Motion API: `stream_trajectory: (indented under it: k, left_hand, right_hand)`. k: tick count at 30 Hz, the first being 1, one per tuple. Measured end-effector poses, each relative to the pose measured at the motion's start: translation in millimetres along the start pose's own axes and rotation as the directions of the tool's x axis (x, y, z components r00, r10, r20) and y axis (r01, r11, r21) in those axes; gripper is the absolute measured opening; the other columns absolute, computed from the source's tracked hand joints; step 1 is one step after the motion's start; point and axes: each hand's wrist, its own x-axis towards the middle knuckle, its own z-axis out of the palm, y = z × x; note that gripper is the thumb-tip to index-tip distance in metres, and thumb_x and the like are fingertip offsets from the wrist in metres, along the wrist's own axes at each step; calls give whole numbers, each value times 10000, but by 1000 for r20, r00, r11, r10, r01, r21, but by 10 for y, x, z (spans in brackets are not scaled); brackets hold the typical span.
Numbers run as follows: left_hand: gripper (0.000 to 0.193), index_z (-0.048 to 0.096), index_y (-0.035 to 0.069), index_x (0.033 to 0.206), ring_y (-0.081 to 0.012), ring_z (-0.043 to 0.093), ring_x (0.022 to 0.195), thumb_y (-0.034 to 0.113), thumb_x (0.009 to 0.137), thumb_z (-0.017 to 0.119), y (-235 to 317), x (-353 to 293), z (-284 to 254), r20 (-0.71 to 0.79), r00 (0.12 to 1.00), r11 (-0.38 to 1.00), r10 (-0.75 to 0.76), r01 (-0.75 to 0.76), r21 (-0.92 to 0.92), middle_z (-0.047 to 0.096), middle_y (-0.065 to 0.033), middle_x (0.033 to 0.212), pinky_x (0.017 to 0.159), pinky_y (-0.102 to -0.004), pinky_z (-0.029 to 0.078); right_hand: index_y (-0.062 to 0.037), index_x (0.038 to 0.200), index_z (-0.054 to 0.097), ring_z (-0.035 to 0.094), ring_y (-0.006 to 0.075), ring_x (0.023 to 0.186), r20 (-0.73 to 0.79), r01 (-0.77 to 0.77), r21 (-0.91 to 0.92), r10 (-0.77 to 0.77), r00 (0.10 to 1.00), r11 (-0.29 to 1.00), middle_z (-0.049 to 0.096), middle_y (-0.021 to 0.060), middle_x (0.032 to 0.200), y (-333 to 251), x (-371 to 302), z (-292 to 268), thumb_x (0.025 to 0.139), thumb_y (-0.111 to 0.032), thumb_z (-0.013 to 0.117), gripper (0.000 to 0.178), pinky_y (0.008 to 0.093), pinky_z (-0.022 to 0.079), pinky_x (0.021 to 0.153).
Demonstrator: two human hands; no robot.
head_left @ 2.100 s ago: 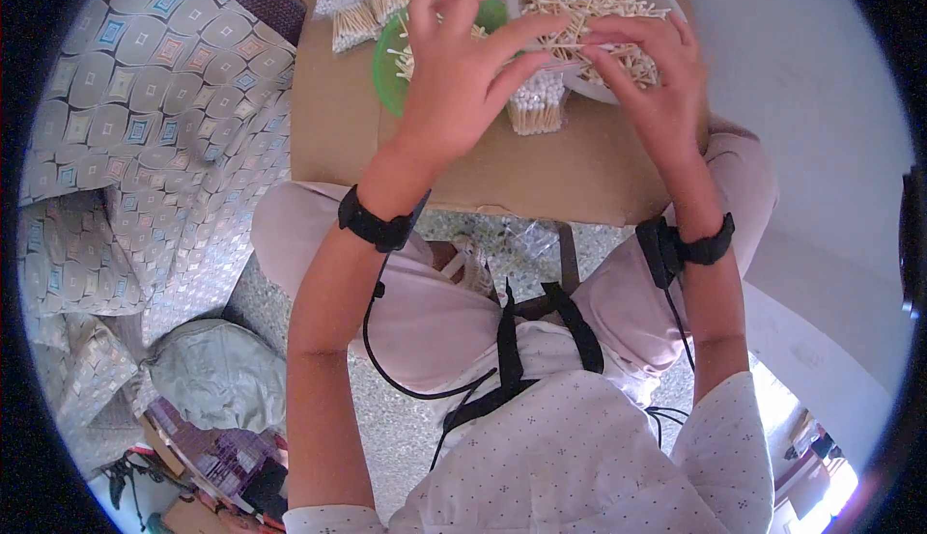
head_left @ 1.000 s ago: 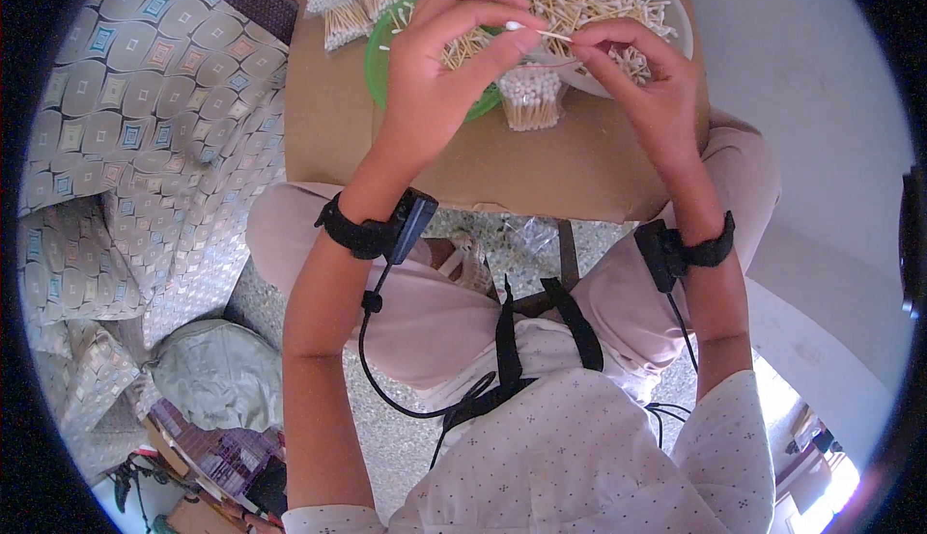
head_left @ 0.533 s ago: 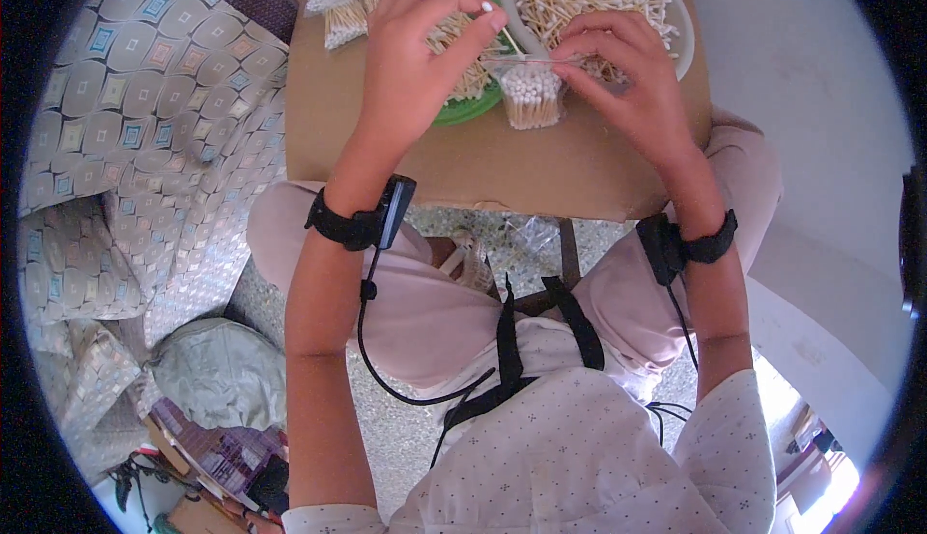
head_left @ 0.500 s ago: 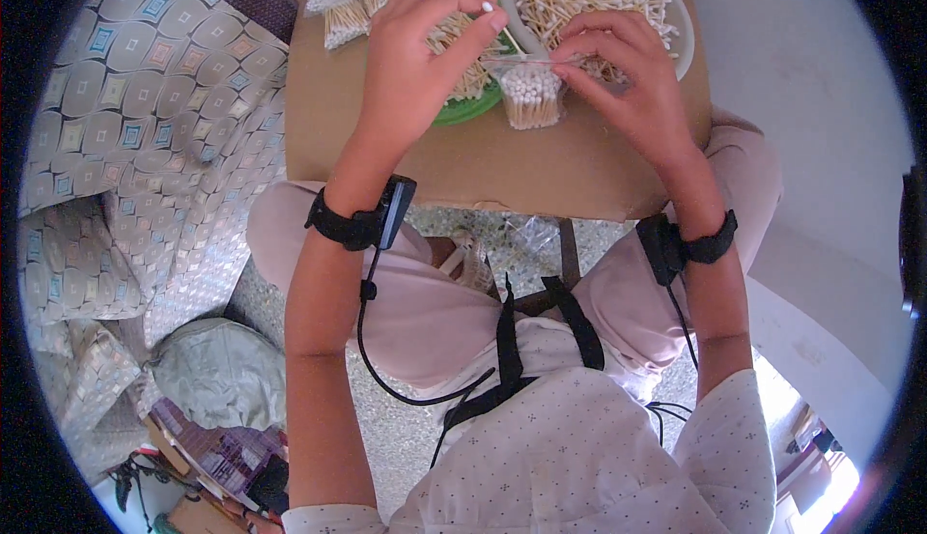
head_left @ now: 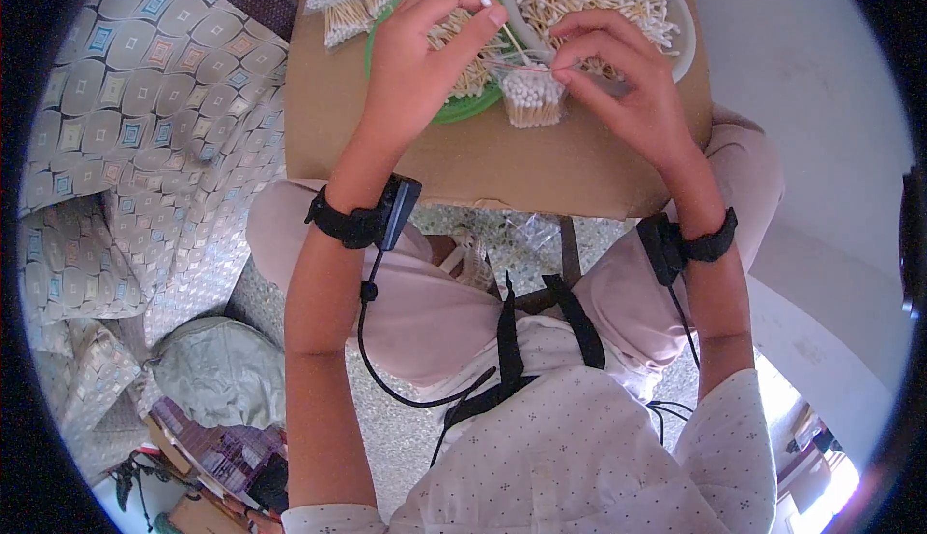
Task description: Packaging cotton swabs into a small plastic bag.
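Observation:
My left hand [head_left: 430, 46] is closed in a pinch on a cotton swab [head_left: 516, 40]. One white tip shows above the thumb, and the stick slants down to the mouth of a small clear plastic bag [head_left: 534, 112]. That bag is packed with upright cotton swabs, white tips up, and stands on the brown board. At its upper right edge, my right hand [head_left: 623, 70] pinches the clear plastic between thumb and fingertips. Behind my left hand lies a green tray [head_left: 468, 109] of loose swabs, partly hidden by the hand. A white bowl [head_left: 687, 46] heaped with swabs sits behind my right hand.
Several filled bags of swabs [head_left: 348, 20] lie at the board's far left. The brown cardboard-like board [head_left: 541, 172] ends in front of my knees. Patterned cloth [head_left: 145, 80] hangs at the left, and a pale wall [head_left: 811, 99] rises at the right.
My left hand has shifted slightly left, and more of the green tray's rim shows. The bag's opening has tilted a little. Both hands keep their pinches.

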Motion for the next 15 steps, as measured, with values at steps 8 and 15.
stream_trajectory:
  k: [8, 15]
  left_hand:
    - [143, 670, 17, 904, -195, 605, 966, 154, 861, 680, -30, 1, -23, 212, 967, 981, 142, -165, 98, 662, -77, 990, 889, -303, 441]
    - [120, 671, 39, 885, -215, 603, 991, 151, 847, 691, -5, 7, -78, 253, 948, 967, 193, -228, 116, 670, -74, 997, 916, -331, 429]
  right_hand:
    - [-86, 927, 688, 602, 246, 1057, -4, -13, 110, 14, 1000, 994, 637, 74, 1084, 22, 1, 10, 799, -87, 695, 127, 350, 463, 928]
    - [-88, 915, 694, 604, 243, 1047, 10, -47, 113, 46, 999, 992, 638, 71, 1076, 14, -1, 14, 786, -89, 713, 131, 346, 463, 929]
